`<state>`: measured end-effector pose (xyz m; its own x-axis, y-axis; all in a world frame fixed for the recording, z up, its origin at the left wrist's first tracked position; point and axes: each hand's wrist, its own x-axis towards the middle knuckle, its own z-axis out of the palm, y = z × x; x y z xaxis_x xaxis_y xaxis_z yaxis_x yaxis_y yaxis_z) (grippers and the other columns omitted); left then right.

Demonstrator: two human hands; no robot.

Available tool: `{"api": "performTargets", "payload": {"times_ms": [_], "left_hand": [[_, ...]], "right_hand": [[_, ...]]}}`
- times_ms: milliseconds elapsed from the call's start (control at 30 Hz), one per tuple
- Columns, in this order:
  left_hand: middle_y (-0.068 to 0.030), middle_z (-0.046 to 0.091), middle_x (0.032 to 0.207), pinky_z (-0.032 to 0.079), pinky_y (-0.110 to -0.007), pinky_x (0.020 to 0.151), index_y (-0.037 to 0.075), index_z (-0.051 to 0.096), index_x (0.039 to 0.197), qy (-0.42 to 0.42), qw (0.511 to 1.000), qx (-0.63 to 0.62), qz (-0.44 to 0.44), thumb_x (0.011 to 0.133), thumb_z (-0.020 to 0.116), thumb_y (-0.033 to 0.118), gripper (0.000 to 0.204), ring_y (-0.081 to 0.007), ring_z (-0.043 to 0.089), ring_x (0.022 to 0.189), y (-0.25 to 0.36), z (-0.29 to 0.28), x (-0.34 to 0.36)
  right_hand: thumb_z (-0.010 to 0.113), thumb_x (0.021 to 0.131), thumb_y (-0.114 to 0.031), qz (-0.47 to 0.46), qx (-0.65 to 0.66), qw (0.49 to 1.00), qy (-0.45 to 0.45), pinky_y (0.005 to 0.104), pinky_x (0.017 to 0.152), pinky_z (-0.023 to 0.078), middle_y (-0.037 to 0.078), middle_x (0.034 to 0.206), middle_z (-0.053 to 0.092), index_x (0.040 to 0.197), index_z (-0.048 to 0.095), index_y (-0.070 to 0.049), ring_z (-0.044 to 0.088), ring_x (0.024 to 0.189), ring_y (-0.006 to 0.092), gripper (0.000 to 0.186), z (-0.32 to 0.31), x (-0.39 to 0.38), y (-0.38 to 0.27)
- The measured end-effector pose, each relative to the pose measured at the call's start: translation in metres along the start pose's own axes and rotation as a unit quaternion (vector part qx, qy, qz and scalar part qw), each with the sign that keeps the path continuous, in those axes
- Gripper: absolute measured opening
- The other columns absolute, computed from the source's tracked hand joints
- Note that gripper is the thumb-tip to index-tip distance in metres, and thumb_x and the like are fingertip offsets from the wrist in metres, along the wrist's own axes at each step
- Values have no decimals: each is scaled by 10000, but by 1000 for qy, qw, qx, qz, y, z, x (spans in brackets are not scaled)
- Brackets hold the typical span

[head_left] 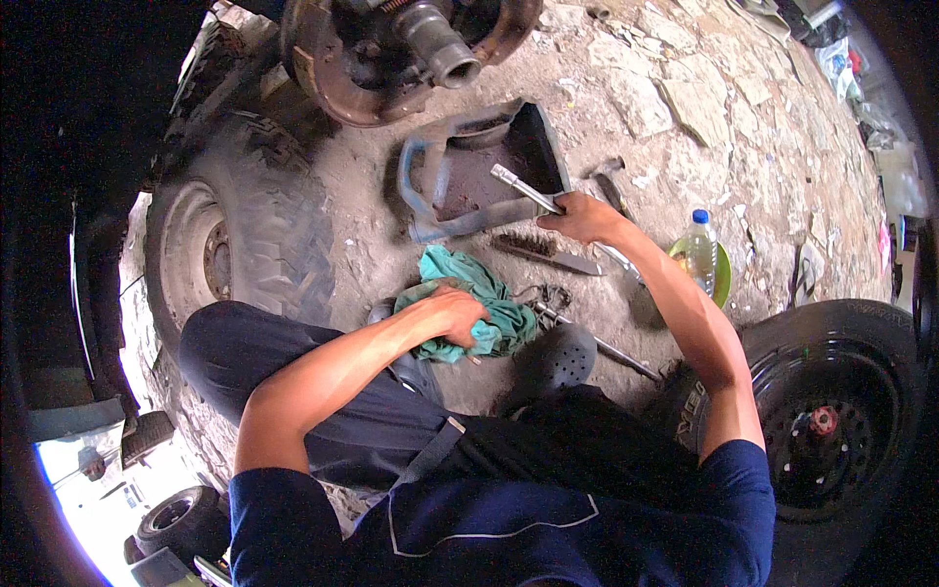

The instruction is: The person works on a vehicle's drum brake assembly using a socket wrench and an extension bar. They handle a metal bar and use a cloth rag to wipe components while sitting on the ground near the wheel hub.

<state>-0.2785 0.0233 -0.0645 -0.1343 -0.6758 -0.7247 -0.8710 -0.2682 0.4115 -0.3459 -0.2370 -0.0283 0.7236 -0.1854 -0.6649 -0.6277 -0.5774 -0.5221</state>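
My right hand (587,217) is closed around a silver metal bar (523,186) with a socket-like end, which points up and left over a cut-open plastic container (421,186). The container is blue-grey with dark grime inside. My left hand (455,311) grips a crumpled green cloth (499,303) between my feet; part of its fingers is hidden in the folds. Just below the bar, a wire brush (558,256) lies on the ground. Another long metal rod (611,349) rests beside my dark clog (569,356).
A rusty brake drum assembly with a hub tube (440,49) hangs at the top. Worn tyres stand at left (264,215) and right (831,391). Beyond my right hand lie a hammer (612,186), a clear bottle with a blue cap (699,252) and a green bowl (724,274).
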Motion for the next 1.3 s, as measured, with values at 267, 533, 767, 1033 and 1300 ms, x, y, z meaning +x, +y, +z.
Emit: {"api": "performTargets", "payload": {"times_ms": [267, 533, 767, 1033, 1300], "left_hand": [[-130, 616, 1034, 461, -386, 847, -21, 560, 1108, 320, 851, -417, -14, 956, 394, 445, 517, -257, 598, 919, -6, -101, -41], [-48, 590, 790, 481, -273, 566, 38, 530, 1056, 475, 602, -642, 2, 930, 507, 406, 390, -141, 584, 727, 23, -159, -90], [-65, 596, 759, 475, -272, 550, 24, 531, 1075, 579, 558, -594, 23, 960, 458, 360, 362, -140, 584, 599, 41, -184, -95], [-105, 639, 839, 469, -252, 551, 5, 530, 1034, 543, 557, -629, -7, 951, 492, 328, 337, -143, 576, 609, 5, -183, -84], [-117, 661, 915, 483, -262, 611, -3, 562, 1021, 553, 571, -607, -18, 940, 509, 334, 351, -137, 579, 655, 3, -190, -86]], "right_hand": [[520, 928, -239, -159, 250, 954, -44, 311, 410, 417, 74, 604, 522, 846, 550, 39, 529, 465, 149, 291, -10, -52, -77], [453, 968, -250, -200, 515, 830, -81, 272, 434, 519, 71, 794, 542, 1285, 404, -42, 548, 478, 129, 382, 1, -86, -140], [509, 929, -238, -260, 438, 861, -7, 297, 392, 476, 80, 710, 527, 946, 450, 27, 577, 471, 167, 272, 16, -97, -134], [515, 932, -224, -223, 394, 892, 14, 311, 349, 382, 60, 598, 488, 1064, 367, 3, 498, 397, 146, 301, 52, -110, -123], [492, 948, -227, -259, 431, 862, 60, 299, 365, 381, 29, 591, 440, 1141, 423, -25, 457, 396, 123, 287, 56, -105, -124]]}}
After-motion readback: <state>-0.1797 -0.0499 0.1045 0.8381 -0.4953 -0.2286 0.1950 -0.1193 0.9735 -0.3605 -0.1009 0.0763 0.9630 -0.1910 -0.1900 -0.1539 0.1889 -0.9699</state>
